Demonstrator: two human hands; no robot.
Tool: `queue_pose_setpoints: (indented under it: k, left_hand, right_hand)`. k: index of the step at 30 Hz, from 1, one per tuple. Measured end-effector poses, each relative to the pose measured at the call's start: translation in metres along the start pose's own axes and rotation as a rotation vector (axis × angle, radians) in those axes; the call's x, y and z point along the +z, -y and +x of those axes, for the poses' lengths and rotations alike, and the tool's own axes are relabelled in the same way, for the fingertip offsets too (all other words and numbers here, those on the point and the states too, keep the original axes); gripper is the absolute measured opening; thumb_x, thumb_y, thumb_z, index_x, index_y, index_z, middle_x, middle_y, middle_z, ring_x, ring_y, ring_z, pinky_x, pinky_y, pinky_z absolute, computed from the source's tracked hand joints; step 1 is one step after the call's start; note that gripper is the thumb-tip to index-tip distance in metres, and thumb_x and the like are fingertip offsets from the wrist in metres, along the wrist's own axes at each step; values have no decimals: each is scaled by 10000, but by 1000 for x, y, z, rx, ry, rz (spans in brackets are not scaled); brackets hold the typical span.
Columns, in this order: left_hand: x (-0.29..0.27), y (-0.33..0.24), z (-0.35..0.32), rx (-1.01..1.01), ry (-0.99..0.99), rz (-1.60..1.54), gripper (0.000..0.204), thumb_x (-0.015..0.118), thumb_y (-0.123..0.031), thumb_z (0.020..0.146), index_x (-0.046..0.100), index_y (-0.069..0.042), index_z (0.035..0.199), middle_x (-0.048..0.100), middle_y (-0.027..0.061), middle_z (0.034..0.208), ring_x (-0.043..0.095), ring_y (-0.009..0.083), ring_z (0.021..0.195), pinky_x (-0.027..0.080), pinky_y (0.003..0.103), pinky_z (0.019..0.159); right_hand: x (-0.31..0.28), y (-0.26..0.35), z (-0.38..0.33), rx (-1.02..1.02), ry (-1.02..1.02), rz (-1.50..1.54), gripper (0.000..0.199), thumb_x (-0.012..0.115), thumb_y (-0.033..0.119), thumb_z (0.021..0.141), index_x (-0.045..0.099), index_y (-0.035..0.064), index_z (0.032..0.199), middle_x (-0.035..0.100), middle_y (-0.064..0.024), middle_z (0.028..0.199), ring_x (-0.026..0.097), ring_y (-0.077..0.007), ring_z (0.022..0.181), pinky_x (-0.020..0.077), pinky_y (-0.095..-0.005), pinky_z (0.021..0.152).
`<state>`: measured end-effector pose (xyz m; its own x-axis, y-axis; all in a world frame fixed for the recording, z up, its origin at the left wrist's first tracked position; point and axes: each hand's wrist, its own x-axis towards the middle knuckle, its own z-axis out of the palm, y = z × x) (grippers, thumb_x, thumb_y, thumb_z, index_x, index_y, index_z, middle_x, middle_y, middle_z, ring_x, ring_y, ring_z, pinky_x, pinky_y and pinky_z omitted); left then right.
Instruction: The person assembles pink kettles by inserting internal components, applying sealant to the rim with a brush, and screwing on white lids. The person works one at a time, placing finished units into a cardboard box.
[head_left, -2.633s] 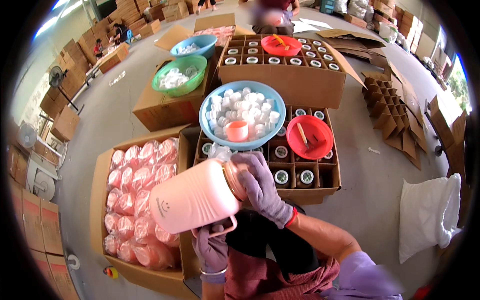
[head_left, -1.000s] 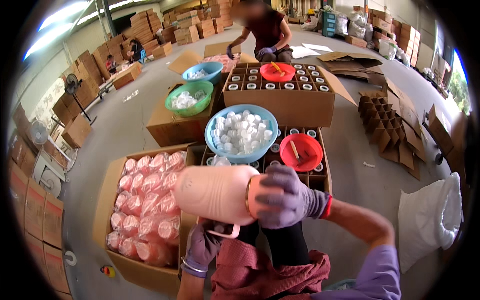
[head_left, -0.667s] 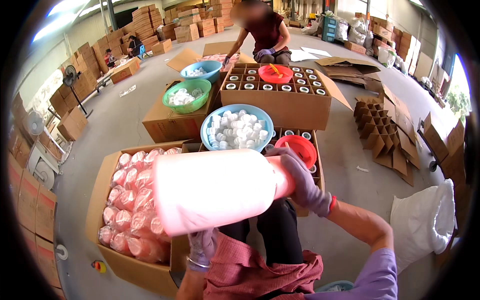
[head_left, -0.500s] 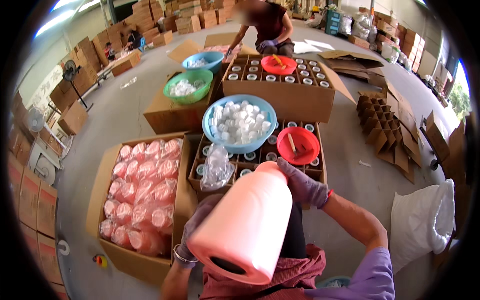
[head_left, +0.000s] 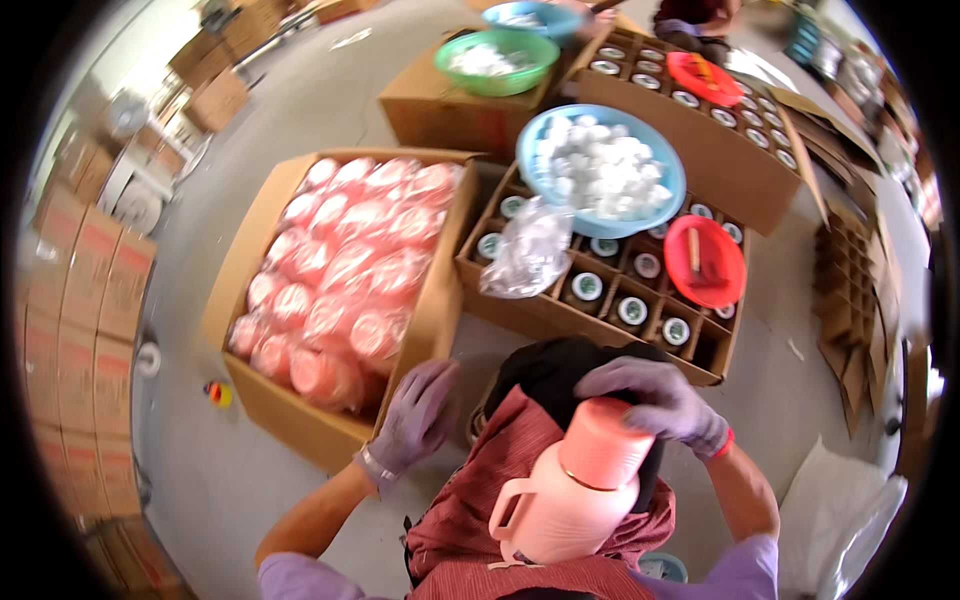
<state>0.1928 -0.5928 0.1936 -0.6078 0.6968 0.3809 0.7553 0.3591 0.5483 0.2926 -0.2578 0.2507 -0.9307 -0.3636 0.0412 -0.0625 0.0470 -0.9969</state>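
Observation:
A pink vacuum flask [head_left: 570,510] with a side handle and a darker pink cup lid [head_left: 604,445] stands slightly tilted on my lap, against the dark red apron [head_left: 480,500]. My right hand [head_left: 650,400], in a grey-purple glove, has its fingers over the top and far side of the lid. My left hand [head_left: 415,415], gloved alike, is empty, its fingers stretched out beside the near right corner of a cardboard box [head_left: 235,265]. That box holds several pink parts [head_left: 350,270] in clear plastic bags.
Ahead, a divided carton [head_left: 545,315] of flask liners bears a blue basin [head_left: 675,190] of white caps, a crumpled clear bag [head_left: 530,245] and a red dish [head_left: 700,265] with a tool. Beyond are a green basin [head_left: 510,80] and another divided carton [head_left: 690,130].
The flask has gone from tilted, base toward me, to nearly upright on my lap. My left hand has let go of it; my right is now at its lid. The view has swung left and down.

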Motion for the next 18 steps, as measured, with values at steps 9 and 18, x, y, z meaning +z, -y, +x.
queue_pose_setpoints:
  k: [9, 18]
  left_hand:
    - [36, 109, -27, -400, -205, 427, 599, 691, -178, 809, 461, 15, 1328, 524, 268, 1249, 486, 431, 1189, 401, 491, 1019]
    - [-27, 218, -77, -875, -207, 338, 256, 640, -245, 870, 608, -1, 799, 645, 210, 839, 612, 363, 661, 530, 397, 672]
  right_hand:
    - [3, -5, 6, 79, -266, -218, 373, 578, 131, 745, 655, -43, 1067, 647, -170, 1075, 619, -274, 1026, 478, -341, 911]
    - [1, 5, 14, 124, -223, -111, 338, 533, 39, 803, 634, -42, 1115, 633, -130, 1068, 598, -203, 1011, 463, -312, 919]
